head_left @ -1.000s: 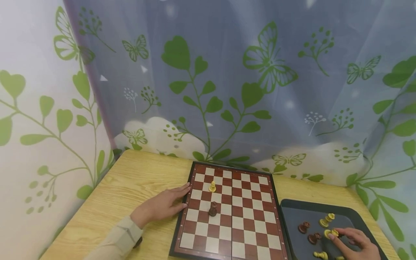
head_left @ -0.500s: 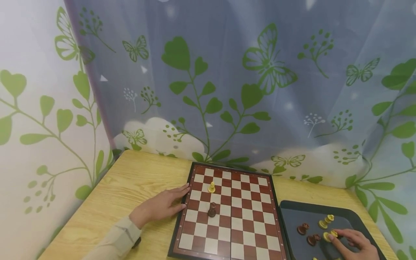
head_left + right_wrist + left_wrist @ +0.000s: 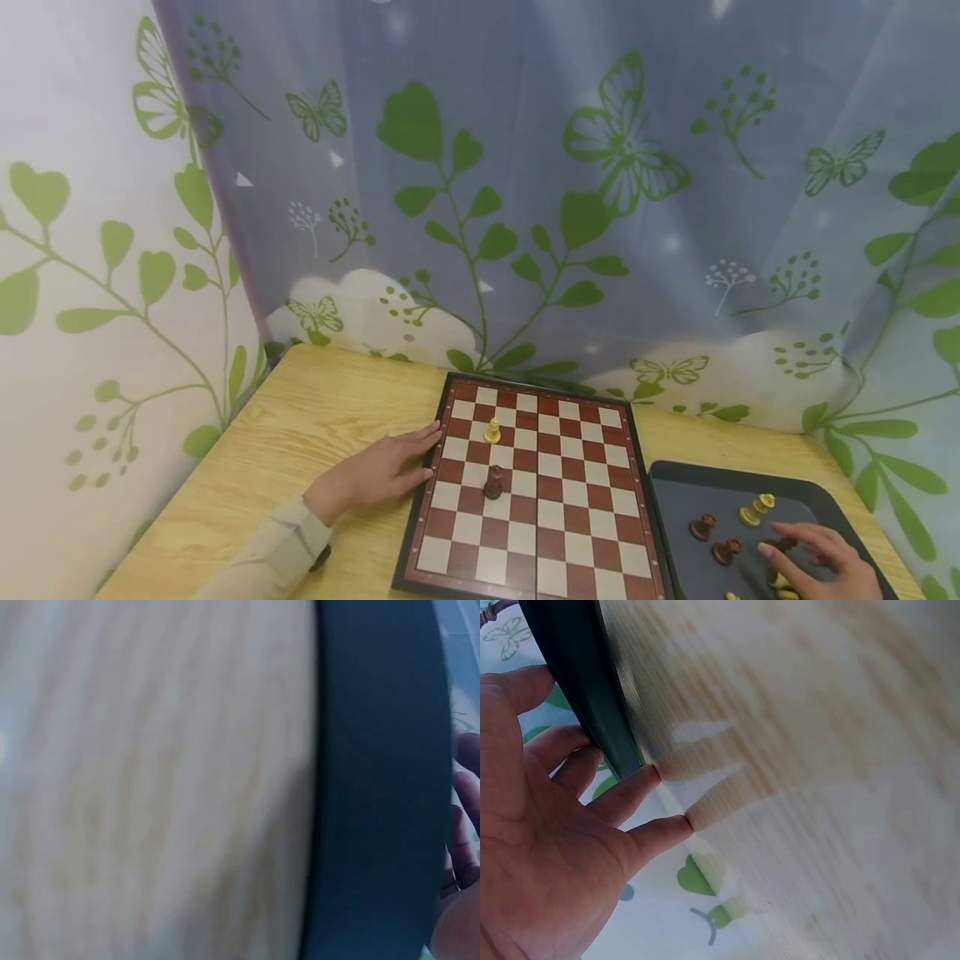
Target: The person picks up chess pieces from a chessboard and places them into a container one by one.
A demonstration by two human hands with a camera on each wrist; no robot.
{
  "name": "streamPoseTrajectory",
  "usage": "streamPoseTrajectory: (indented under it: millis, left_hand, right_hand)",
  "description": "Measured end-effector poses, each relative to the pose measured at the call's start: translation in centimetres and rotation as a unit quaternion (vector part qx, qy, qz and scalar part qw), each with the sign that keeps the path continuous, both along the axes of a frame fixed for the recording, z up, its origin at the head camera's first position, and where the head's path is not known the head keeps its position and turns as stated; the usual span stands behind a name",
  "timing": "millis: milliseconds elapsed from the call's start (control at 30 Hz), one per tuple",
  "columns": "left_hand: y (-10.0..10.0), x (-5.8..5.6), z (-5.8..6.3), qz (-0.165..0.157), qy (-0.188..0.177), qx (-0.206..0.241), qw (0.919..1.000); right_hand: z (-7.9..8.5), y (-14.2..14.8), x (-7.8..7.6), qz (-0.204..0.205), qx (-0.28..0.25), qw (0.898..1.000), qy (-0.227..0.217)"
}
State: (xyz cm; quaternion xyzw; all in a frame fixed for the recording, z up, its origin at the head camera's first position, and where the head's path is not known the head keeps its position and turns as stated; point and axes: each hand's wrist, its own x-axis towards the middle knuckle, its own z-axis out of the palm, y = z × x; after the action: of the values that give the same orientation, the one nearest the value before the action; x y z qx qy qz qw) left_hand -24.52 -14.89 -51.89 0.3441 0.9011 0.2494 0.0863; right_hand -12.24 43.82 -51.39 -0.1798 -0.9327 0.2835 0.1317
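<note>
My left hand lies with extended fingers against the left edge of the chessboard; in the left wrist view its fingertips touch the dark board side and the table. On the board stand a yellow chess piece and a dark brown chess piece. Over the dark tray is my right hand, thumb and forefinger apart with no piece pinched between them. A yellow piece lies right below the thumb. A dark piece behind the fingers is partly hidden.
In the tray, a yellow chess piece and two brown pieces, one brown piece farther left, lie tipped over. The tray adjoins the board's right side. A patterned curtain hangs behind the wooden table.
My right thumb and forefinger have parted from the yellow piece they pinched; a yellow piece now shows lower, below the thumb. The left hand stays at the board edge.
</note>
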Motion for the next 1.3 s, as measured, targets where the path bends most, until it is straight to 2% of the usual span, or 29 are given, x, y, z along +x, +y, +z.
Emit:
streamPoseTrajectory:
  millis: [167, 333, 467, 600, 767, 967, 1067, 1300]
  left_hand:
    - [0.2, 0.2, 0.0, 0.004, -0.01, -0.005, 0.9999]
    - [0.2, 0.1, 0.1, 0.003, -0.001, -0.005, 1.0]
    - [0.1, -0.1, 0.4, 0.0, 0.003, -0.003, 1.0]
    - [0.1, -0.1, 0.4, 0.002, 0.007, -0.002, 1.0]
    - [0.1, 0.0, 0.2, 0.003, 0.008, -0.008, 0.9999]
    - [0.1, 0.2, 0.0, 0.003, 0.01, -0.014, 0.9998]
    - [0.0, 0.1, 0.0, 0.006, 0.013, -0.018, 0.9997]
    - [0.0, 0.0, -0.2, 0.001, 0.007, -0.019, 0.9998]
  right_hand:
    - [1.1, -0.3, 0.1, 0.033, 0.001, 0.999, -0.014]
    - [2.5, -1.8, 0.3, 0.105, 0.009, 0.994, 0.036]
    - [3.9, -4.2, 0.1, 0.153, 0.003, 0.986, 0.062]
    - [4.9, -7.2, -0.9, 0.179, 0.006, 0.981, 0.076]
    - [5.8, -11.1, -2.0, 0.218, -0.017, 0.973, 0.08]
    - [5.9, -15.4, -3.1, 0.29, -0.033, 0.951, 0.102]
    - [5.8, -17.2, -3.7, 0.328, -0.053, 0.938, 0.099]
    - [5.6, -20.1, -5.4, 0.389, -0.128, 0.912, 0.015]
